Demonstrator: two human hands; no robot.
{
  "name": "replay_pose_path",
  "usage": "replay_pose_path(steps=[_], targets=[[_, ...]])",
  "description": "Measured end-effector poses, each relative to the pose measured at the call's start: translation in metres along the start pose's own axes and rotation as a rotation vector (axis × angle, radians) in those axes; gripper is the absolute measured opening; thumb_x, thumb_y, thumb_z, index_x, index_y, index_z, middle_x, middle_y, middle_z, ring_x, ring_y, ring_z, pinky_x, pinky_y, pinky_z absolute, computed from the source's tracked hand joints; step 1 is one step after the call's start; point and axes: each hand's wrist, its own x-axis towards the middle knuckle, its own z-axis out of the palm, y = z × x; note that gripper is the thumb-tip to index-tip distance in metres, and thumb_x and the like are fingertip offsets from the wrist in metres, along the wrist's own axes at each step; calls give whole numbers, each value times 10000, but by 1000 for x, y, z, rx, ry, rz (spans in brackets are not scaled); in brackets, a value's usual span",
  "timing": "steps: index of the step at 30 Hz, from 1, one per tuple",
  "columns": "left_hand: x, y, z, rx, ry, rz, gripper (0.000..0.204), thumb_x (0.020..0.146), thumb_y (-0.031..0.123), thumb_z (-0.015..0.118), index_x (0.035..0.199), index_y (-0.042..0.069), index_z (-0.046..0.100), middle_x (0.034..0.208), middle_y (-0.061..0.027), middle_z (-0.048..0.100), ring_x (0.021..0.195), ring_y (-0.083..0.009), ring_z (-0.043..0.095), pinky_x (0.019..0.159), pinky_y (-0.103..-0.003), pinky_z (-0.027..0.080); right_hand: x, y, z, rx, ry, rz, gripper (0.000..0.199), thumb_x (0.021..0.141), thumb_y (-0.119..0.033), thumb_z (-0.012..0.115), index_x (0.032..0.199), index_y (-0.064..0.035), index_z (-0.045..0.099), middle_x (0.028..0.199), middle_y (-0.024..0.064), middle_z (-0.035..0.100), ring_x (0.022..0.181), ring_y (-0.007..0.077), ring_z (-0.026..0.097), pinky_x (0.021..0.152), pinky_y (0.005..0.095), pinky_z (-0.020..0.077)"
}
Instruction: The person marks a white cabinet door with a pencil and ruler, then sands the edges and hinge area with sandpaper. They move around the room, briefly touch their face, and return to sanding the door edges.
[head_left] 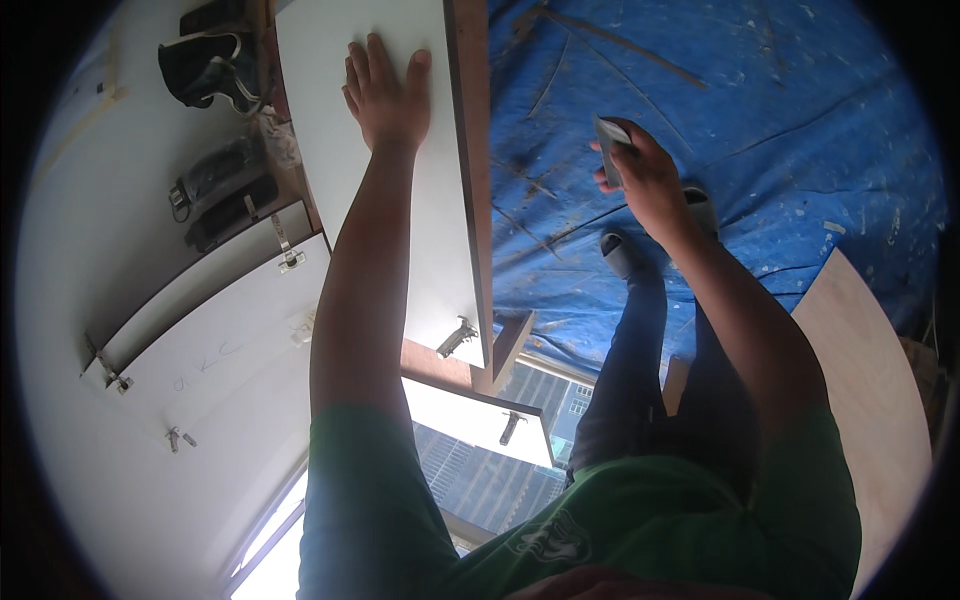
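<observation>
My left hand (390, 100) lies palm down on a long white cabinet door (400, 230), its fingers spread and nothing in them. A metal hinge (459, 338) is fixed near the door's lower corner. The door has a dark edge and rests on a brown wooden bench (474, 130). Out to the right, over the blue sheet, my right hand (645, 175) is closed around a small flat grey piece (609, 150). The fingers cover part of that piece, so its exact kind cannot be made out. My right hand is apart from the door.
More white panels with hinges (230, 310) lean at the left. A dark bag (210, 72) and black tool cases (225, 185) sit beyond them. Another hinged panel (480, 415) is below. A creased blue tarp (780, 130) covers the floor; a pale wooden board (865, 390) stands at right.
</observation>
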Motion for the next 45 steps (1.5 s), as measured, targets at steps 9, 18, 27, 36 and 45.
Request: replay_pose_path(steps=[9, 18, 27, 36, 45], targets=[[1, -4, 2, -75, 26, 24, 817, 969, 605, 502, 1583, 95, 328, 1656, -198, 275, 1554, -359, 203, 1262, -531, 109, 172, -91, 89, -393, 269, -1066, 438, 951, -22, 617, 1382, -80, 569, 1286, 197, 559, 1104, 301, 621, 863, 364, 540], [1, -5, 2, -113, 29, 60, 786, 980, 566, 506, 1570, 73, 345, 1640, -236, 286, 1543, -417, 207, 1240, -574, 107, 130, -27, 108, -822, 121, -1117, 672, 942, -43, 668, 1511, -345, 478, 1534, 120, 459, 1098, 256, 644, 989, 381, 567], [0, -7, 3, -101, 83, 128, 684, 1056, 490, 406, 1536, 3, 399, 1604, -288, 329, 1491, -473, 282, 1216, -552, 209, 171, -72, 96, -1236, 159, -1059, 788, 815, 49, 660, 1534, -197, 451, 1657, 66, 317, 1350, 244, 498, 973, 354, 518], [1, -11, 5, -162, 89, 130, 692, 1075, 518, 292, 1538, 17, 408, 1597, -285, 346, 1492, -469, 283, 1224, -549, 198, 4, 52, 107, -831, -527, -1072, 709, 869, 1, 701, 1490, -298, 534, 1547, -100, 498, 1140, 211, 581, 1055, 358, 478], [0, -22, 8, -2, 152, 241, 568, 1095, 339, 311, 1513, -23, 440, 1571, -293, 391, 1487, -448, 315, 1228, -508, 207, 92, -7, 96, -1086, -44, -1097, 771, 853, 51, 663, 1533, -269, 490, 1628, -100, 396, 1054, 179, 507, 948, 302, 465]])
